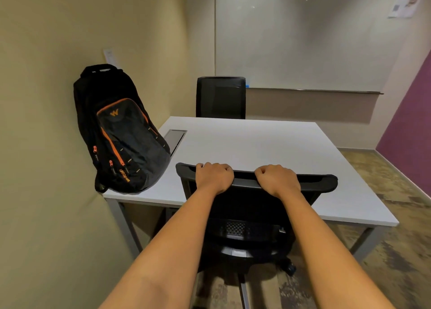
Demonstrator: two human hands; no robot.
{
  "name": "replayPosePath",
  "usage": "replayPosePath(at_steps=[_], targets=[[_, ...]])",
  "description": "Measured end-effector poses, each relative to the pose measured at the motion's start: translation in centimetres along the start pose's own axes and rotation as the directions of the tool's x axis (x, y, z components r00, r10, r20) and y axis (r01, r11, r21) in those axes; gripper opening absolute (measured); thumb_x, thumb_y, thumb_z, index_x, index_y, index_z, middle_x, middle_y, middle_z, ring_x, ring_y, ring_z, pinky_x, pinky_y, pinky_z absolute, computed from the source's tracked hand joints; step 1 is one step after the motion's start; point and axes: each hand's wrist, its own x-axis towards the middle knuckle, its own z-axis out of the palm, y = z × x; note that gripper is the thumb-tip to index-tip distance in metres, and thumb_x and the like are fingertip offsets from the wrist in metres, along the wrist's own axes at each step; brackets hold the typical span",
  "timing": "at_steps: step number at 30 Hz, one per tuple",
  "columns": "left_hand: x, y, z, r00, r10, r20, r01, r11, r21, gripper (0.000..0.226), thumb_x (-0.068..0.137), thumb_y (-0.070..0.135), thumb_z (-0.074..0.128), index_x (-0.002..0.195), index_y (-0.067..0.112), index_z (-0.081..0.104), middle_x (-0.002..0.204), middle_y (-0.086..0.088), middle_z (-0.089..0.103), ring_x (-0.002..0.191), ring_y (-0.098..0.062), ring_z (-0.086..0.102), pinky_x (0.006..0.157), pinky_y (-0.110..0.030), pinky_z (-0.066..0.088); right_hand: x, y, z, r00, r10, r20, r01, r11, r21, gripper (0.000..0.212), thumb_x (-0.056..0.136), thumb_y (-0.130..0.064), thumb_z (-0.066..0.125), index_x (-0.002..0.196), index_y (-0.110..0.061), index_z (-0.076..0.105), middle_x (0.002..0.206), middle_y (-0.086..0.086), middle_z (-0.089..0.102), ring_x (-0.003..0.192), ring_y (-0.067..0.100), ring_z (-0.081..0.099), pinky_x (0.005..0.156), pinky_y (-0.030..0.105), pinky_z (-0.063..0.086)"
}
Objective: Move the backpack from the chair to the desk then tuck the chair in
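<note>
A black backpack (121, 133) with orange trim stands upright on the left corner of the white desk (256, 145), leaning against the wall. A black office chair (247, 217) stands at the desk's near edge, its backrest facing me and its seat partly under the desktop. My left hand (213, 176) is shut on the top edge of the backrest, left of centre. My right hand (276, 179) grips the same edge, right of centre. Both arms are stretched forward.
A second black chair (220, 97) is at the desk's far side. A grey cable hatch (174, 137) sits in the desktop beside the backpack. A beige wall runs close on the left, a purple wall on the right. Patterned floor (384, 215) lies to the right.
</note>
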Motion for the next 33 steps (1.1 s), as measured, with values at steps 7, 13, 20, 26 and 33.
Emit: replayPosePath(at_steps=[7, 13, 20, 26, 33], targets=[[0.0, 0.1, -0.1, 1.0, -0.001, -0.001, 0.001, 1.0, 0.003, 0.047, 0.093, 0.024, 0.023, 0.12, 0.025, 0.061, 0.119, -0.006, 0.064, 0.108, -0.028, 0.052, 0.096, -0.04, 0.029, 0.3, 0.1, 0.0, 1.0, 0.0, 0.018, 0.0, 1.0, -0.003, 0.043, 0.095, -0.032, 0.024, 0.092, -0.02, 0.064, 0.098, 0.007, 0.066, 0.077, 0.024, 0.049, 0.071, 0.032, 0.033], [-1.0, 0.2, 0.0, 0.995, 0.033, -0.092, -0.038, 0.998, -0.053, 0.044, 0.094, 0.022, 0.026, 0.102, 0.02, 0.069, 0.111, -0.005, 0.068, 0.101, -0.024, 0.057, 0.096, -0.036, 0.033, -0.5, 0.1, -0.2, 0.999, -0.019, 0.049, 0.02, 1.0, -0.021, 0.046, 0.096, -0.029, 0.02, 0.095, -0.016, 0.064, 0.1, 0.006, 0.066, 0.077, 0.023, 0.048, 0.071, 0.032, 0.032], [-3.3, 0.2, 0.4, 0.965, 0.081, -0.251, -0.105, 0.991, -0.081, 0.041, 0.097, 0.024, 0.03, 0.112, 0.017, 0.068, 0.115, -0.003, 0.068, 0.107, -0.022, 0.057, 0.099, -0.033, 0.035, -2.8, 0.4, 0.1, 0.992, -0.115, -0.055, 0.116, 0.993, 0.0, 0.044, 0.1, -0.028, 0.022, 0.098, -0.011, 0.063, 0.1, 0.006, 0.068, 0.086, 0.027, 0.057, 0.067, 0.032, 0.032], [-5.8, 0.3, 1.0, 0.965, 0.119, -0.234, -0.125, 0.992, -0.012, 0.046, 0.102, 0.029, 0.02, 0.142, 0.018, 0.039, 0.15, -0.002, 0.039, 0.14, -0.02, 0.028, 0.114, -0.035, 0.018, -4.9, 0.5, 0.3, 0.983, -0.153, -0.105, 0.154, 0.988, 0.005, 0.045, 0.102, -0.028, 0.019, 0.124, -0.011, 0.054, 0.128, 0.007, 0.059, 0.116, 0.023, 0.053, 0.095, 0.033, 0.037], [-9.1, 0.0, 1.5, 0.962, 0.149, -0.229, -0.153, 0.988, -0.001, 0.05, 0.102, 0.031, 0.02, 0.149, 0.016, 0.019, 0.158, -0.004, 0.019, 0.145, -0.017, 0.009, 0.118, -0.032, 0.001, -8.3, 1.1, 0.4, 0.977, -0.181, -0.111, 0.182, 0.983, 0.0, 0.051, 0.103, -0.03, 0.021, 0.149, -0.011, 0.024, 0.156, 0.005, 0.027, 0.144, 0.019, 0.025, 0.119, 0.031, 0.016]])
